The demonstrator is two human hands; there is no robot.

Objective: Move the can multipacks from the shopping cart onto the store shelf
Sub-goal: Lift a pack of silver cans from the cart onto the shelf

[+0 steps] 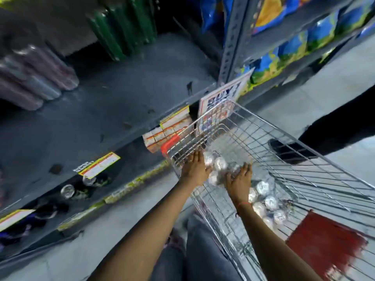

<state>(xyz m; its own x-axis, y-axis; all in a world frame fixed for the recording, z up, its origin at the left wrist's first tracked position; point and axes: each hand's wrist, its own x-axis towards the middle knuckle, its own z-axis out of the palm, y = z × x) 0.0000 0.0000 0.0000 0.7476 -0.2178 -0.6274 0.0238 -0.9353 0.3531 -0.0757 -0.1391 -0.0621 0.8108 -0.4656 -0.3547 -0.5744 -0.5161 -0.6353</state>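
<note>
A wire shopping cart (288,157) stands to the right of a grey store shelf (97,110). Inside it lies a plastic-wrapped can multipack (218,166) with silver tops, and both my hands are on it. My left hand (195,168) presses its left side at the cart's rim. My right hand (239,179) grips its right side, fingers spread. A second can multipack (265,203) lies nearer to me on the cart floor, partly behind my right forearm. The frame is blurred by motion.
Green bottles (121,27) and shrink-wrapped packs (34,76) stand at the shelf's back and left. Price tags (101,164) and a promo sign (225,98) hang on the shelf edge. Blue bags (294,45) fill the right shelves. Another person's dark leg (341,122) stands beyond the cart.
</note>
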